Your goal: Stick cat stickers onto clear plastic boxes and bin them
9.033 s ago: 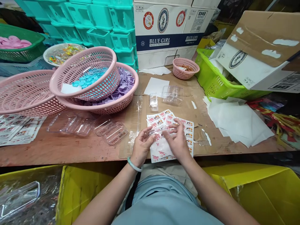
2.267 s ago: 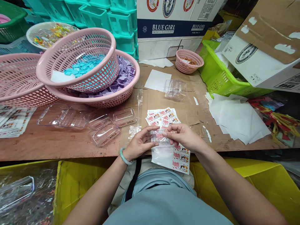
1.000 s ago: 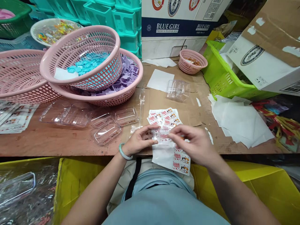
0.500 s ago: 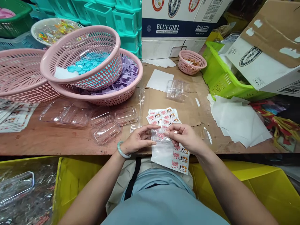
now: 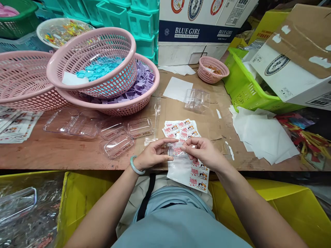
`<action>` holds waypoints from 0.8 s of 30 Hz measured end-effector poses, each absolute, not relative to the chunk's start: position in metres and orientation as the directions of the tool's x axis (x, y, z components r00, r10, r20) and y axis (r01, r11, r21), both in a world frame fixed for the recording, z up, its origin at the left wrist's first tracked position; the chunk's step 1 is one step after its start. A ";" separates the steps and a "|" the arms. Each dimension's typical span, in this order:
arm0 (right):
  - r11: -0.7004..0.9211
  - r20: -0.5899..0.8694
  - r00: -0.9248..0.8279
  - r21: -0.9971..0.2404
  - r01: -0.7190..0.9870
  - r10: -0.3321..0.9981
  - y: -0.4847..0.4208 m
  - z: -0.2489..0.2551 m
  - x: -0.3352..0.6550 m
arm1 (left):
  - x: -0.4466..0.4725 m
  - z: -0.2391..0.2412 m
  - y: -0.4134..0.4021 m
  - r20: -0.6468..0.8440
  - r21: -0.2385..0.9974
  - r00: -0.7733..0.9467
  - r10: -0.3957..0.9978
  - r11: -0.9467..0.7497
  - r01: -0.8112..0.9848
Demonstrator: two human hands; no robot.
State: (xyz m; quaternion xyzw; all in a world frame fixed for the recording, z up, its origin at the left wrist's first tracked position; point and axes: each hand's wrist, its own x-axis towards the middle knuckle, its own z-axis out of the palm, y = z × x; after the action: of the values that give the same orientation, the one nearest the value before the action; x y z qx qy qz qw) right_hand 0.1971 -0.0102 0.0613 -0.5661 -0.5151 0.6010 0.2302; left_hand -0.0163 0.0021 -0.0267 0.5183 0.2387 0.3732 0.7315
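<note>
My left hand (image 5: 152, 155) and my right hand (image 5: 204, 151) both pinch a small clear plastic box (image 5: 176, 150) with a pink sticker on it, held just above the table's front edge. Under my hands lies a sticker sheet (image 5: 190, 172) with cat pictures, partly peeled, hanging over the edge. More sticker sheets (image 5: 179, 126) lie just beyond. Clear lids (image 5: 119, 136) rest to the left, and two clear boxes (image 5: 197, 100) stand farther back.
Stacked pink baskets hold blue pieces (image 5: 99, 67) and purple pieces (image 5: 141, 84). A small pink basket (image 5: 212, 69), a green crate (image 5: 248, 93), white paper sheets (image 5: 261, 132) and cardboard boxes (image 5: 201, 27) line the back and right. Yellow bins (image 5: 284, 206) flank my lap.
My right hand reached down to the sticker sheet a second ago and has come back up to the clear box. The left hand keeps holding the box in the same place.
</note>
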 end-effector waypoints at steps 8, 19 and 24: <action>-0.370 -0.453 -0.244 -0.873 0.319 0.858 -0.010 0.061 0.197 | -0.016 -0.025 0.002 0.024 0.941 0.604 0.797 0.186 -0.284; -0.367 -0.455 -0.239 -0.868 0.333 0.858 -0.010 0.063 0.196 | -0.016 -0.025 0.002 0.023 0.940 0.600 0.800 0.188 -0.286; -0.354 -0.449 -0.225 -0.863 0.362 0.865 -0.010 0.063 0.193 | -0.017 -0.024 0.002 0.007 0.944 0.600 0.800 0.192 -0.267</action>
State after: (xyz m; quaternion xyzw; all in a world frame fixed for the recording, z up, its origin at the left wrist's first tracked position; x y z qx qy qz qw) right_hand 0.1934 -0.0105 0.0626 -0.5835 -0.5254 0.5800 0.2169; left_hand -0.0169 0.0017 -0.0241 0.5194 0.2564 0.3663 0.7282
